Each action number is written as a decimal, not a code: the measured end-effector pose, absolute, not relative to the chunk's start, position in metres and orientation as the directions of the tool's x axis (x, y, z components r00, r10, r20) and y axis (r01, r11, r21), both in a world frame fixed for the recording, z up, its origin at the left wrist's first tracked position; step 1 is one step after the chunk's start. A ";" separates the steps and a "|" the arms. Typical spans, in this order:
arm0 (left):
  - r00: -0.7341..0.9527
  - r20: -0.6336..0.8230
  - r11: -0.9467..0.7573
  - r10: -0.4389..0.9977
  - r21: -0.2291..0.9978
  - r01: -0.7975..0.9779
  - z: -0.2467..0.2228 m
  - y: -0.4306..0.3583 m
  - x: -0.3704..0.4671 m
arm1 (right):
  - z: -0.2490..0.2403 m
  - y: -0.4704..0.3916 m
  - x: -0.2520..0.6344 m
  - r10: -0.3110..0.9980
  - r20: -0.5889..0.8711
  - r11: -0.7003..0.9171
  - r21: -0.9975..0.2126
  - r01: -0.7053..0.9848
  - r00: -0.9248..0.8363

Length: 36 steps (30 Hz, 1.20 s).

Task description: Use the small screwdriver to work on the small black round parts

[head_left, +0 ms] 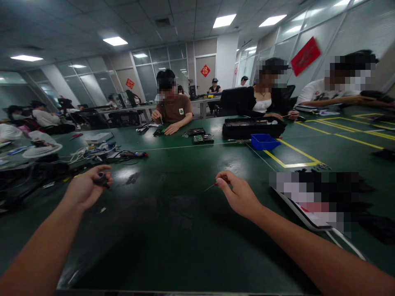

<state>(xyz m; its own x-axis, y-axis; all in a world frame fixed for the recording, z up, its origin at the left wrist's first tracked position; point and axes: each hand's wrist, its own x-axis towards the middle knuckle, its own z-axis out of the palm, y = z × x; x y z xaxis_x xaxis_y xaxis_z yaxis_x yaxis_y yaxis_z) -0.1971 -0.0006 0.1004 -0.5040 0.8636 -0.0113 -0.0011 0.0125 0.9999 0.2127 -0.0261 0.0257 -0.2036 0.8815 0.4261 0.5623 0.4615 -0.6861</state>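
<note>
Over the left part of the green table (173, 255), my left hand (88, 187) has its fingers curled round a small dark object (101, 179) whose kind I cannot make out. My right hand (239, 193) is right of the middle, closed in a pinch on a thin screwdriver (211, 187). Its reddish handle is mostly hidden by the fingers, and the slim shaft points left and slightly down. The two hands are well apart, both above the tabletop.
Cables (108, 152) and a white fan (42, 150) lie at the left. Farther back are circuit boards (203, 139), a black casing (253, 128) and a blue tray (264, 142). A white-edged device (296, 205) lies beside my right forearm. People sit across the table.
</note>
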 end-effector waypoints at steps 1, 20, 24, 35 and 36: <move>-0.428 -0.040 0.017 0.903 0.998 -0.058 0.097 0.003 -0.184 | 0.025 -0.026 0.213 0.882 0.425 0.461 -0.688 0.561 -0.203; 0.309 0.083 -0.239 0.948 0.826 0.510 0.014 0.003 -0.001 | 0.026 -0.027 0.211 0.899 0.376 0.434 -0.706 0.560 -0.223; 0.336 0.135 -0.324 0.932 0.727 0.606 0.000 0.006 -0.009 | 0.023 -0.027 0.212 0.908 0.392 0.414 -0.775 0.477 -0.150; 0.400 0.261 -0.453 0.879 0.721 0.524 0.002 0.009 -0.016 | 0.014 -0.022 0.214 0.917 0.387 0.394 -0.850 0.349 -0.092; 0.390 0.259 -0.445 0.884 0.722 0.530 0.001 0.009 -0.016 | 0.014 -0.022 0.214 0.914 0.394 0.400 -0.844 0.356 -0.095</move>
<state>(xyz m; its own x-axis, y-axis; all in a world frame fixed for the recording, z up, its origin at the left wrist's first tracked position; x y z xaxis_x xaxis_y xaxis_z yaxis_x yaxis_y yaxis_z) -0.0155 0.0089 0.0012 0.3897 0.8837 0.2591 0.5295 -0.4452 0.7221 0.2135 -0.0217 0.0140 -0.0947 0.9144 0.3935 0.3564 0.4002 -0.8443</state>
